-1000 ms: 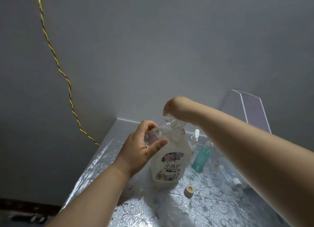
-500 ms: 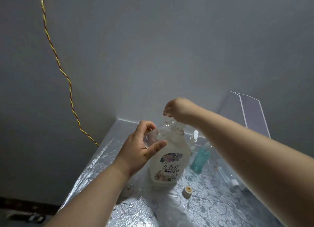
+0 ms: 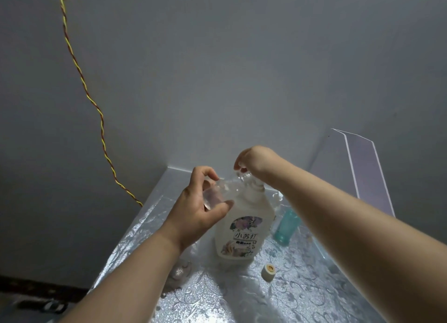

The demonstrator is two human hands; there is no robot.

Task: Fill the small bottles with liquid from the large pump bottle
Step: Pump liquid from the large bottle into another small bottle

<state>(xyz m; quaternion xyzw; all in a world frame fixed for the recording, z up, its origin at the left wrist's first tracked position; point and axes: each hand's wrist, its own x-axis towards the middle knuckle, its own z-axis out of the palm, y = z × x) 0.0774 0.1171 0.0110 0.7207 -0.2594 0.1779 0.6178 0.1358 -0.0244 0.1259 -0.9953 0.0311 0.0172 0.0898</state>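
Pump bottle (image 3: 243, 228) stands upright mid-table (image 3: 314, 296). My right hand (image 3: 254, 160) fingers bunch on its pump head; left hand (image 3: 203, 211) pinches a clear small bottle (image 3: 212, 197) at the spout (nozzle alignment unclear). I advise pressing slowly, mouth held close under.

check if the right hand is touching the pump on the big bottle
Touching. The head view shows the right hand bent down over the clear pump head of the large pump bottle, fingertips on it with no gap.
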